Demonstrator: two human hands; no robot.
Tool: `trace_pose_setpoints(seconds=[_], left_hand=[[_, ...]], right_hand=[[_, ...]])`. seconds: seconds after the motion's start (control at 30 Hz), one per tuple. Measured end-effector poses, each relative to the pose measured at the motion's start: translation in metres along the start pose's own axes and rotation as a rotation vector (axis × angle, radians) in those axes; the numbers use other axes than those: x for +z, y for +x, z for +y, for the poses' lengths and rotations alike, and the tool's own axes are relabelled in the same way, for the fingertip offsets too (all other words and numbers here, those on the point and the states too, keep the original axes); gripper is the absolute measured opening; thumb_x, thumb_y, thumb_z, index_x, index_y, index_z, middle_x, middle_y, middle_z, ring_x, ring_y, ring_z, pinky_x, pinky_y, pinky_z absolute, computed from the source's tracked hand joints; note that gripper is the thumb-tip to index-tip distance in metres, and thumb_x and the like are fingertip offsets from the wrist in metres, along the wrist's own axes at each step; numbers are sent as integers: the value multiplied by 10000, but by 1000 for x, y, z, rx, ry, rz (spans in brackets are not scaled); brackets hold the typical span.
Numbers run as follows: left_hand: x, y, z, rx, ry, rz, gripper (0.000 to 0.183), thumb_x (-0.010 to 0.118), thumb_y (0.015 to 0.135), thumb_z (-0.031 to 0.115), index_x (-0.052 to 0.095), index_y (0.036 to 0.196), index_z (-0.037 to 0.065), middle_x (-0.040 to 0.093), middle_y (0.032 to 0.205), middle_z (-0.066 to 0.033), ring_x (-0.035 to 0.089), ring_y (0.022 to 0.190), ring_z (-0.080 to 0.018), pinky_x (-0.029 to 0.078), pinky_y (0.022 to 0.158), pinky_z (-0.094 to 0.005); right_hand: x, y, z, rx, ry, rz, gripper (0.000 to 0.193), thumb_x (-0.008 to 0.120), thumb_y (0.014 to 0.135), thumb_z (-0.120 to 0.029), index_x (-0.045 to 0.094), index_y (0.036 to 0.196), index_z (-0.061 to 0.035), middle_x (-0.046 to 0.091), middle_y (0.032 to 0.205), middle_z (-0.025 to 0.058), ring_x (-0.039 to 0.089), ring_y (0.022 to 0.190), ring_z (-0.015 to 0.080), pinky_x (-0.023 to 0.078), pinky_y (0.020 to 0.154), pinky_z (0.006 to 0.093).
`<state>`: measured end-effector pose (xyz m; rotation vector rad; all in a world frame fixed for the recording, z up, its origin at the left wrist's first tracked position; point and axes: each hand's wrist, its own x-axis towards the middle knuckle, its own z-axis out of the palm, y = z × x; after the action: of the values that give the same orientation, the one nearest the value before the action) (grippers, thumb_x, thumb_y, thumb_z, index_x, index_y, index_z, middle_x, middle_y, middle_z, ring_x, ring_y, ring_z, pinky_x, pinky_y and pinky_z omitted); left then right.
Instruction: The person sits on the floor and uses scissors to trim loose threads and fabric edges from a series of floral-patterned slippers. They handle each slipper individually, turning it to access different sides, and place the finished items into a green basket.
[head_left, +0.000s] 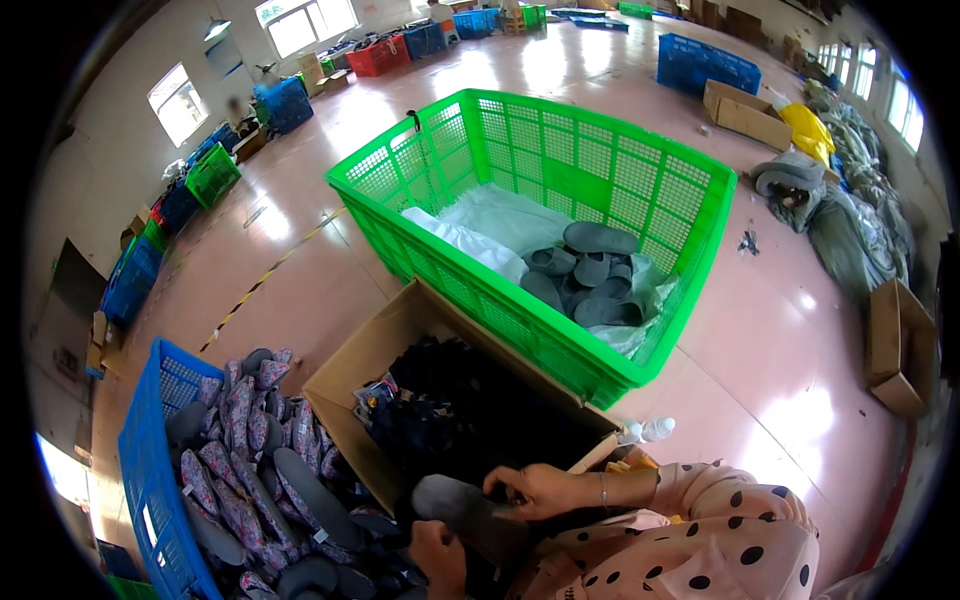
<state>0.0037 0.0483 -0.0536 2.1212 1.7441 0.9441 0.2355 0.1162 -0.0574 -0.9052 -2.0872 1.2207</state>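
Observation:
A grey slipper (pixel 452 499) lies low in front of me, its rounded end toward the cardboard box. My left hand (pixel 438 556) is closed at its near left side, gripping it. On the other side, my right hand (pixel 540 490) bends its fingers in a pinch at the slipper's edge; part of the grip is in shadow. Just beyond my hands stands an open cardboard box (pixel 350 345) with dark fabric pieces (pixel 450 395) inside. To the left, a blue crate (pixel 150 480) is heaped with flower-patterned slippers (pixel 240 415) with grey soles.
Past the box stands a big green crate (pixel 700 270) holding grey slippers (pixel 600 238) and white plastic sheeting (pixel 505 215). Two white-capped bottles (pixel 656 429) are beside the box. Bundled sacks (pixel 850 225) and another cardboard box (pixel 898 345) line the right wall. More crates stand far off.

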Motion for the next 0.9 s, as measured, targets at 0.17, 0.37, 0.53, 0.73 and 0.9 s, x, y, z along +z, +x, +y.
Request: trace_pose_setpoints(seconds=[0.17, 0.37, 0.53, 0.73, 0.9], left_hand=[[10, -13, 21, 139, -4, -144, 220, 657, 648, 0, 510, 788, 85, 486, 746, -111, 532, 703, -331, 425, 567, -401], [19, -21, 17, -204, -406, 64, 209, 644, 730, 22, 562, 923, 22, 585, 837, -94, 592, 692, -215, 469, 597, -338], [20, -34, 2, -450, -562, -242, 280, 594, 830, 40, 542, 1095, -35, 635, 894, -105, 605, 789, -129, 480, 669, -281], [14, -23, 29, -537, -845, 179, 178, 592, 904, 56, 561, 1066, -10, 630, 879, -53, 584, 744, -106, 469, 643, -257], [0, -25, 36, -544, -1096, -15, 388, 692, 834, 43, 517, 1176, -10, 611, 995, -73, 597, 854, -139, 485, 756, -270]], right_hand=[[-18, 36, -6, -79, -171, -47, 438, 692, 855, -440, 608, 1069, -68, 578, 576, 96, 609, 546, 304, 433, 480, 359], [-27, 38, -4, 90, 219, -186, 353, 718, 866, -366, 616, 819, -32, 577, 635, 61, 536, 582, 123, 420, 547, 303], [-12, 28, 10, 85, 304, -22, 315, 741, 867, -297, 588, 793, -32, 544, 658, 7, 451, 636, 39, 391, 555, 257], [-16, 38, -13, 229, 634, 137, 322, 714, 899, -298, 571, 752, -49, 521, 692, -69, 443, 672, 8, 384, 576, 209], [-14, 38, -33, 216, 592, 87, 311, 697, 911, -310, 589, 773, -53, 524, 705, -70, 444, 681, 12, 398, 588, 217]])
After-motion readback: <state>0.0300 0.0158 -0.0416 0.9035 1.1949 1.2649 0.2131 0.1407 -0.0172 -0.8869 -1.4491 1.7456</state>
